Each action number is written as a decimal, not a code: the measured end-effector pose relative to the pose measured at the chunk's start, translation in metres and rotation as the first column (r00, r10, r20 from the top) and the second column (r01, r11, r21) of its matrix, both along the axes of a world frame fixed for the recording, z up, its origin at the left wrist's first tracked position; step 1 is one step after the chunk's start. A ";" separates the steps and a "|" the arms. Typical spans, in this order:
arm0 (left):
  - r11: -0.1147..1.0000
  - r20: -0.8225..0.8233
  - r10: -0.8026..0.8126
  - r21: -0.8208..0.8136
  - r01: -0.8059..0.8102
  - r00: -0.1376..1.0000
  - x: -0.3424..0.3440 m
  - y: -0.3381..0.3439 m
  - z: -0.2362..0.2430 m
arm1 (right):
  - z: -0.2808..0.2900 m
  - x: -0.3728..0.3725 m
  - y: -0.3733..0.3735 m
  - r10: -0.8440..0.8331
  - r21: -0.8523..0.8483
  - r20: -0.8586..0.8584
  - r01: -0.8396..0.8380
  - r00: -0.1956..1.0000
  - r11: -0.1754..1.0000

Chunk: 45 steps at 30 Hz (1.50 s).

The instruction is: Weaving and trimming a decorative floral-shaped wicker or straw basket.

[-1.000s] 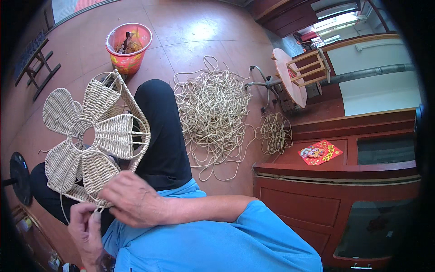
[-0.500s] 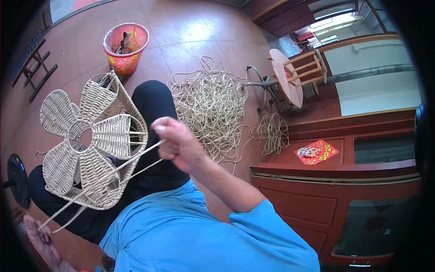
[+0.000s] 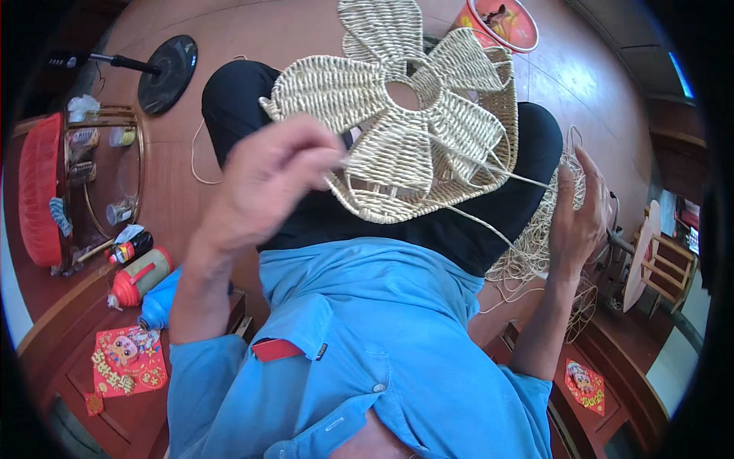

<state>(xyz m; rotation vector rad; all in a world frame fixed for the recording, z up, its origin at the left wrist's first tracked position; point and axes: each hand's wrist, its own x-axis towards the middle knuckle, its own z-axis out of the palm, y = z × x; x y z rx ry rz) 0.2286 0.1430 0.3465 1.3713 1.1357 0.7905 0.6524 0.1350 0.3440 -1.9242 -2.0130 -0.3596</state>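
A woven basket-like piece of pale twisted cord, with a flower of broad petals (image 3: 390, 157) around a round hole, rests across my thighs. My left hand (image 3: 279, 183), slightly blurred, is at the near left petal with thumb and fingers pinched together; what lies between them is too smeared to make out. Off to the right, my right hand (image 3: 577, 214) is open, fingers spread and pointing up. Two loose cords (image 3: 489, 226) trail rightward from the woven piece; one reaches close to this hand, the other droops over my thigh.
A tangled heap of cord (image 3: 527, 252) lies on the floor beyond my right thigh. The red bucket (image 3: 501, 23) stands at the far right. On the left are a round black stand base (image 3: 168, 74), a red-covered rack (image 3: 40, 191) and a flask (image 3: 141, 277).
The view has swung left. My left hand has come from the outer side in to the near petal. My right hand, closed by the cords before, is now spread and farther from the woven piece.
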 end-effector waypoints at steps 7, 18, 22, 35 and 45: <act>0.993 0.065 -0.117 0.001 0.117 0.991 0.056 0.000 0.002 | 0.004 -0.154 -0.012 0.182 -0.174 -0.888 -0.677 0.422 0.715; 0.983 0.140 -0.128 -0.113 0.144 0.982 0.046 -0.014 -0.024 | -0.014 -0.140 -0.027 0.171 -0.254 -0.819 -0.612 0.548 0.749; 0.975 0.229 -0.049 -0.199 0.097 0.972 0.041 -0.016 -0.028 | -0.009 -0.136 -0.034 0.048 -0.310 -0.849 -0.569 0.526 0.761; 0.969 0.231 0.007 -0.243 0.050 0.973 0.030 -0.025 -0.039 | -0.018 -0.129 -0.046 0.152 -0.168 -0.830 -0.501 0.537 0.849; 0.977 0.031 0.186 -0.114 -0.182 0.982 0.006 -0.024 -0.042 | -0.021 -0.101 -0.052 0.147 -0.130 -0.637 -0.293 0.757 0.947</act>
